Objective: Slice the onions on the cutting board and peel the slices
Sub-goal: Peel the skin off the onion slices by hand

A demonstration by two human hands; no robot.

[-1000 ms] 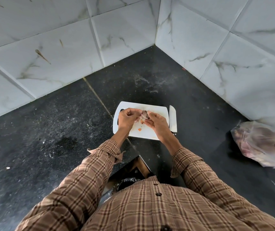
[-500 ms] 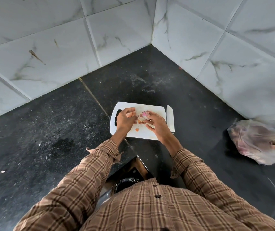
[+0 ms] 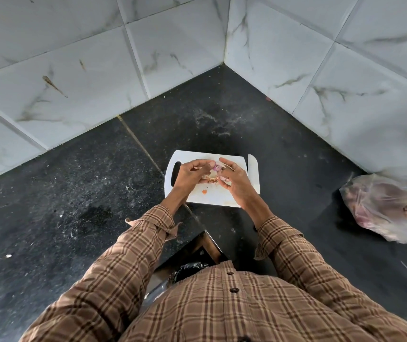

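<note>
A white cutting board [image 3: 212, 199] lies on the black counter near the corner. Both hands hover over it, close together. My left hand [image 3: 188, 177] and my right hand [image 3: 235, 182] hold a small purple onion piece [image 3: 216, 167] between their fingertips, with brownish dry skin [image 3: 211, 179] hanging below it. A white-bladed knife [image 3: 253, 172] lies along the board's right edge, untouched. A small orange scrap [image 3: 204, 192] sits on the board under the hands.
A clear plastic bag of onions [image 3: 390, 208] rests at the right against the tiled wall. Marble-look wall tiles [image 3: 148, 58] close in the corner behind. A black-lined bin [image 3: 187, 269] shows below the counter edge by my body.
The hands have drawn slightly apart, and a purple onion piece with a strip of dry skin now shows between the fingertips. The knife and board have stayed put.
</note>
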